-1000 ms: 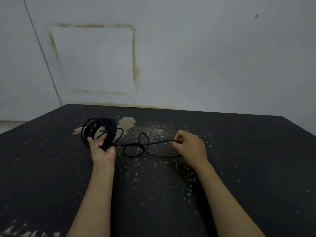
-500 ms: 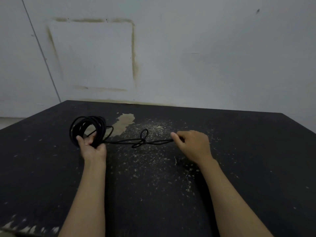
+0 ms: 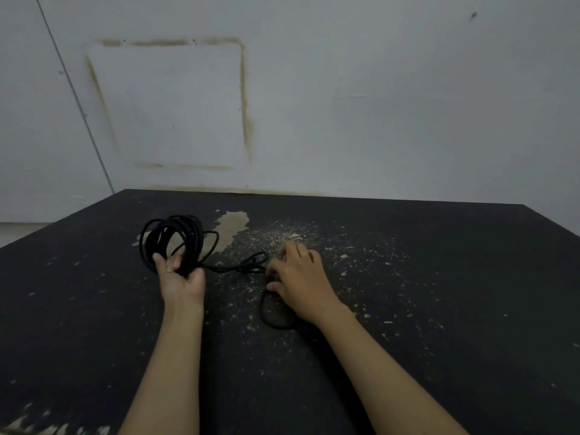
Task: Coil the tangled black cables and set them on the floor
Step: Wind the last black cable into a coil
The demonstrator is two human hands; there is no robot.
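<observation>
While half-coiled, black cable (image 3: 188,243) knotted.

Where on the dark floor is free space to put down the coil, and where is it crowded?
Free: the dark floor right of the right hand, and the strip left of the coil held by the left hand. Crowded: between the hands, where the loose cable lies among pale debris.

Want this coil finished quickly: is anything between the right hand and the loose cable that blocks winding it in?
A small knot sits in the loose cable between the coil in the left hand and the right hand. Nothing else intervenes.
</observation>
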